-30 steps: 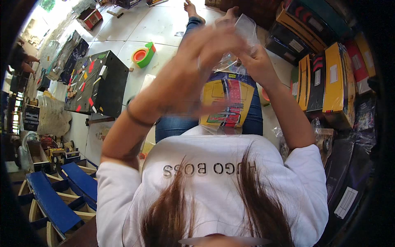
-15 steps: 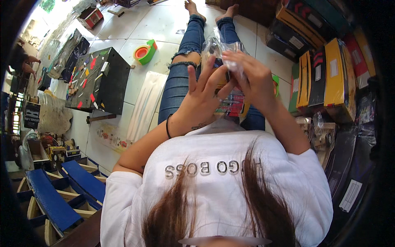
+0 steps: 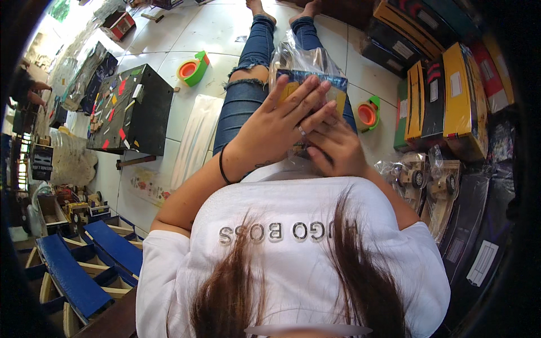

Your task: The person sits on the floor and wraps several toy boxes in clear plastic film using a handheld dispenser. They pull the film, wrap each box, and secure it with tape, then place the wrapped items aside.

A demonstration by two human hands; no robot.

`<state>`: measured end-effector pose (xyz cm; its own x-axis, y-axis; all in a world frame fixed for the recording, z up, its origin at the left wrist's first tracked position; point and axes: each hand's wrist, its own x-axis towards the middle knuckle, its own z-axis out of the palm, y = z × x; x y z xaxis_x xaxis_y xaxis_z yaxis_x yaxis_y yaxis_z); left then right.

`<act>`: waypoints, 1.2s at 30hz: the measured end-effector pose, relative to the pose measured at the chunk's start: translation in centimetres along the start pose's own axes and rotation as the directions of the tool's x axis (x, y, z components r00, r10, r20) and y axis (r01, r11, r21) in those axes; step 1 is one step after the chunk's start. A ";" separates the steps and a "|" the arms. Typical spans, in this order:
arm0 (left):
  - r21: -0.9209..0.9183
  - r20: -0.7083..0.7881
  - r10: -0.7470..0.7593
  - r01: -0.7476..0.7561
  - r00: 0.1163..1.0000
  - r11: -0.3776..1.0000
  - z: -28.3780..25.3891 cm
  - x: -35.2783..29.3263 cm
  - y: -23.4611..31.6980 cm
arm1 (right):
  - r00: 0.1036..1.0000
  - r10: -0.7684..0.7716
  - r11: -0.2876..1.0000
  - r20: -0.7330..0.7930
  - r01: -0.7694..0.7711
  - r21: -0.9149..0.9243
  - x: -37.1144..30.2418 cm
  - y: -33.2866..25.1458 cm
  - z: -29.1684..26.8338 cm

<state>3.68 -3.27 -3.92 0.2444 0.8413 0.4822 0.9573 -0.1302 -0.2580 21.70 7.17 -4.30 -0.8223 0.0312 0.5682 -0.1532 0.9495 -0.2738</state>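
On my lap lies a blue-and-yellow package (image 3: pixel 336 85) in a clear plastic bag (image 3: pixel 301 53), the bag's loose end reaching away over my shins. My left hand (image 3: pixel 282 115) lies flat across the package with fingers stretched out and a ring on one of them. Beside it on the near right, my right hand (image 3: pixel 338 147) rests on the package, its fingers extended and partly under the left fingertips. Neither hand grips anything that I can see. Both hands cover the middle of the package.
Tape dispensers stand on the tiles, a green one (image 3: pixel 193 69) left of my legs and another (image 3: pixel 368 114) to the right. A black box (image 3: pixel 149 110) with coloured scraps stands left. Yellow-and-black wrapped boxes (image 3: pixel 459 93) and bagged wooden toy vehicles (image 3: pixel 414 177) line the right.
My right hand has come down and nearer, from the bag's raised plastic onto the package. The left hand has flattened over it, and the plastic now spreads out beyond the hands.
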 end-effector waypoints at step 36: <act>-0.073 -0.155 -0.117 0.107 0.981 0.992 1.1 5.6 -4.5 | 0.454 -0.254 0.872 0.854 0.490 -0.002 30.7 0.6 -11.6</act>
<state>0.59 2.61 -1.02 0.1515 0.7591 0.6331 0.9867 -0.0776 -0.1430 2.71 12.28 21.99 -0.8028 -0.4935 -0.3348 -0.5356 0.8435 0.0409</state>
